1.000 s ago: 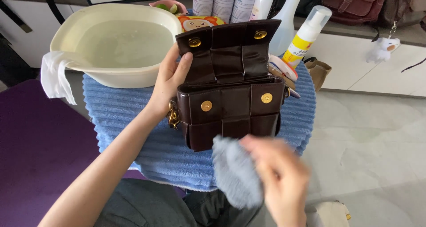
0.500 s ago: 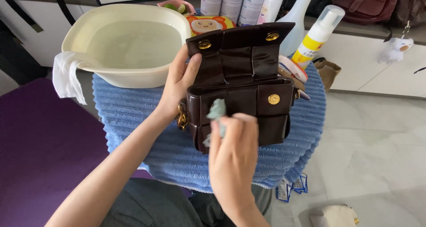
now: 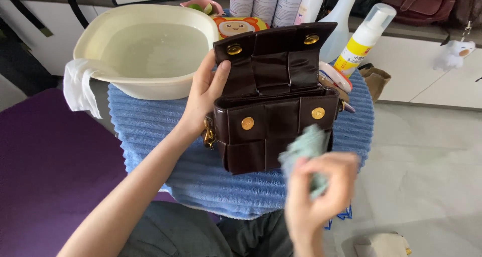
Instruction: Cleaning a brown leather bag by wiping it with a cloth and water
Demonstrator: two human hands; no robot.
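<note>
A dark brown leather handbag (image 3: 266, 131) with gold snap buttons stands on a blue ribbed towel (image 3: 145, 131), its flap open and raised. My left hand (image 3: 203, 94) holds the bag's left side, thumb on the open flap. My right hand (image 3: 319, 197), blurred by motion, grips a pale green cloth (image 3: 304, 146) against the bag's lower right front.
A cream basin (image 3: 145, 89) of water sits at the back left with a white cloth (image 3: 78, 89) draped over its rim. Several bottles (image 3: 366, 38) and a spray bottle stand behind the bag. A purple mat (image 3: 45, 176) lies at left; tiled floor at right.
My right hand with the cloth has moved from the bag's front centre down to its lower right corner. The bag and my left hand have stayed put.
</note>
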